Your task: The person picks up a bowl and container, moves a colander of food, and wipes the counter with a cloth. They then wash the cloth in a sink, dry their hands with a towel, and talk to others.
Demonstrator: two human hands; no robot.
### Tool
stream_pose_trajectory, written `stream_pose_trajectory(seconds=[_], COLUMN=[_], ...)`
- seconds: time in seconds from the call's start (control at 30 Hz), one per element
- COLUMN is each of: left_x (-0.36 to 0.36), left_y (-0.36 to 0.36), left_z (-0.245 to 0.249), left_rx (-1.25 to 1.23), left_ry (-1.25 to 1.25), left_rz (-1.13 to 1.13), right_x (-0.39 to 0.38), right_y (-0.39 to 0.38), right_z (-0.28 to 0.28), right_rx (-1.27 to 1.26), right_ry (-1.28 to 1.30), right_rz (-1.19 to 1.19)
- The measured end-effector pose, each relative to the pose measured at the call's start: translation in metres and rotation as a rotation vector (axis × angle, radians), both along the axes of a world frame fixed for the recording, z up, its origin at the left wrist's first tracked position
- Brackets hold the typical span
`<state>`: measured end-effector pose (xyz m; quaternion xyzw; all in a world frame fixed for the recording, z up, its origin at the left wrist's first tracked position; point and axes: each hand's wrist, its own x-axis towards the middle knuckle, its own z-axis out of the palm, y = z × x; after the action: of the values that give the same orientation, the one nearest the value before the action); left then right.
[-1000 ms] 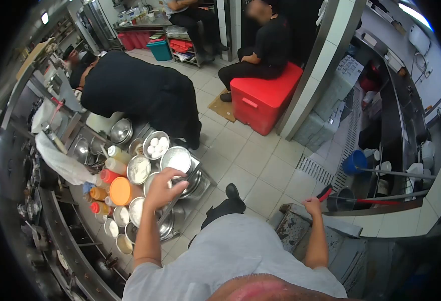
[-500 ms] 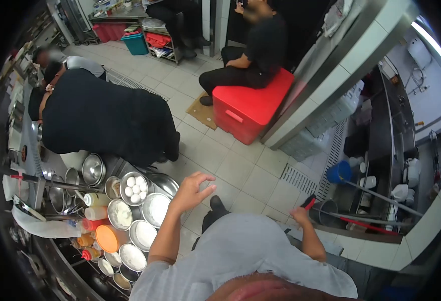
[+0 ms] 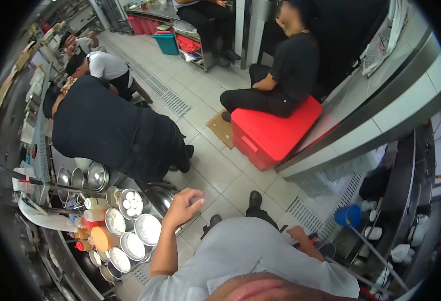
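My left hand (image 3: pixel 182 206) is in the air in front of me, its fingers apart and slightly curved, holding nothing. To its left are several metal bowls, the nearest holding white powder (image 3: pixel 148 229). Beyond it, another bowl holds white eggs or egg-shaped balls (image 3: pixel 132 204). My right hand (image 3: pixel 300 237) is low by my right side with its fingers curled. Small red parts show beside it, but what it grips is too small and partly hidden to name.
Sauce bottles (image 3: pixel 96 215) and an orange-lidded tub (image 3: pixel 101 238) crowd the left counter. A person in black (image 3: pixel 110 125) bends over it. Another person (image 3: pixel 296 65) sits on a red cooler box (image 3: pixel 275 133). A blue bucket (image 3: pixel 348 214) and long poles stand at right.
My view has shifted, and I appear farther along the floor. My right hand has drawn closer to my body. My left hand keeps its open shape. The bending person has shifted slightly.
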<state>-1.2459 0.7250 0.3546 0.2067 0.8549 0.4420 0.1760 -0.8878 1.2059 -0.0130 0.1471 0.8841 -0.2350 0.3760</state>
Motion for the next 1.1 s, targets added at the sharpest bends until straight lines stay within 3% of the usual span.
stream_pose_trajectory(seconds=[0.03, 0.13, 0.17, 0.2, 0.23, 0.27, 0.47, 0.67, 0.77, 0.83, 0.9, 1.03, 1.1], left_x=[-0.006, -0.012, -0.014, -0.016, -0.017, -0.018, -0.025, -0.055, -0.075, -0.094, -0.119, -0.168, -0.19], left_y=[0.012, 0.051, 0.065, 0.078, 0.091, 0.101, 0.128, 0.095, 0.08, 0.072, 0.061, 0.042, 0.032], left_z=[0.004, 0.022, 0.028, 0.033, 0.038, 0.043, 0.052, 0.035, 0.017, 0.009, -0.006, -0.019, -0.01], left_rx=[-0.028, -0.025, -0.02, -0.005, 0.009, 0.023, 0.059, 0.072, 0.133, 0.225, 0.227, 0.224, 0.245], left_ry=[0.004, 0.061, 0.085, 0.096, 0.104, 0.111, 0.046, 0.048, -0.008, -0.042, -0.05, -0.075, -0.066], left_rz=[0.037, 0.108, 0.126, 0.142, 0.159, 0.176, 0.326, 0.498, 0.593, 0.627, 0.647, 0.691, 0.689], right_x=[-0.053, -0.171, -0.216, -0.249, -0.291, -0.333, -0.493, -0.617, -0.662, -0.697, -0.732, -0.767, -0.783], right_y=[0.016, 0.08, 0.09, 0.112, 0.117, 0.103, 0.116, 0.122, 0.121, 0.129, 0.137, 0.106, 0.096], right_z=[0.008, -0.006, 0.021, -0.015, 0.016, 0.095, 0.174, 0.245, 0.313, 0.332, 0.337, 0.341, 0.317], right_rx=[-0.03, 0.119, 0.083, 0.194, -0.009, -0.044, -0.422, -0.432, -0.304, -0.267, -0.074, 0.199, 0.079], right_ry=[-0.166, 0.205, 0.141, 0.518, 0.398, 0.463, 0.807, 1.051, 1.173, 1.167, 1.21, 0.972, 0.863], right_rz=[-0.261, 0.267, 0.135, 0.145, -0.212, -0.248, -0.397, -0.299, -0.276, -0.289, -0.116, 0.109, 0.177])
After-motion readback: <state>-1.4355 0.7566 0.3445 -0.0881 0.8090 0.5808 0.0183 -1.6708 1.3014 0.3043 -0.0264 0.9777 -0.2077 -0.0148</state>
